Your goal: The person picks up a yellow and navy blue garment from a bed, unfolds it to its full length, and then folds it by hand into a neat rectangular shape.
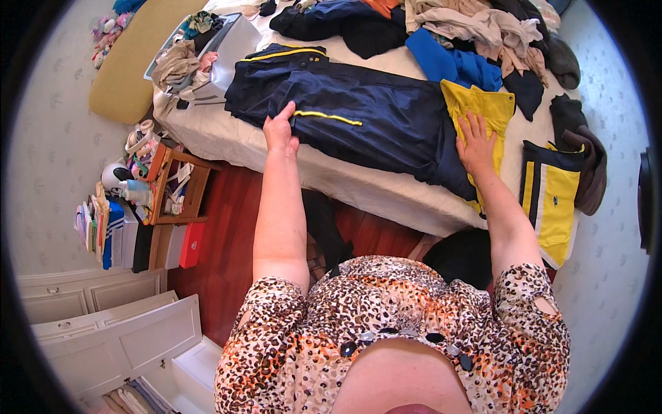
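Observation:
A dark navy garment with yellow panels [377, 98] lies spread across the bed in front of me. It has yellow piping and a yellow section [496, 108] with a snap at its right end. My left hand [281, 130] grips the near edge by the short yellow stripe, its fingers partly hidden by the cloth. On the yellow section, my right hand [476, 142] rests flat, palm down, with the fingers apart. To the right of that hand, a folded yellow and navy garment [556, 202] lies at the bed's side.
Piled clothes [481, 31] cover the far side of the bed [232, 137], with a blue cloth [450, 59] near them. A plastic bin [227, 57] of clothes stands at left. Below are a cluttered wooden stool [194, 191], stacked boxes [191, 243] and an open white cabinet door [155, 339].

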Tool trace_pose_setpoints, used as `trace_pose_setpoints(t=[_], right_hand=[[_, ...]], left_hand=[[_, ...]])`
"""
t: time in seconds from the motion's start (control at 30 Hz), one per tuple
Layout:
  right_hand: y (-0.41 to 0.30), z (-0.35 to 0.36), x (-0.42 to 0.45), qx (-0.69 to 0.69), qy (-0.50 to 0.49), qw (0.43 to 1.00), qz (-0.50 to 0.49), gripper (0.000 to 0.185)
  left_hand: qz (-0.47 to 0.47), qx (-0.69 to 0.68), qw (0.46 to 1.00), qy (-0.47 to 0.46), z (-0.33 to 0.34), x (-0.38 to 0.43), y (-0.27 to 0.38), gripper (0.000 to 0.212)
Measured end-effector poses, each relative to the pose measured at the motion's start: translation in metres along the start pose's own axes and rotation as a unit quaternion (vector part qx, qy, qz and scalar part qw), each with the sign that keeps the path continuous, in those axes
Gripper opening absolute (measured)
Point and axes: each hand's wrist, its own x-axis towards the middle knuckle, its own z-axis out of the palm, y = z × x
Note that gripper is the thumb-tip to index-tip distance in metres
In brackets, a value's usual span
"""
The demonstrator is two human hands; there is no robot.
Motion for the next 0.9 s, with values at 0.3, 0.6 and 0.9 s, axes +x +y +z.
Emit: trace_pose_setpoints(t=[0.3,0.6,0.9], right_hand=[[0.004,0.009,0.0,-0.005,0.008,1.0,0.002,0.053],[0.004,0.014,-0.002,-0.017,0.006,1.0,-0.007,0.053],[0.003,0.009,0.001,-0.014,-0.001,1.0,-0.007,0.053]], left_hand=[[-0.094,-0.039,0.989,-0.103,0.022,0.011,0.004,0.028],[-0.07,0.058,0.979,-0.182,0.022,0.022,0.04,0.029],[-0.111,0.244,0.963,0.032,-0.077,0.005,-0.062,0.063]])
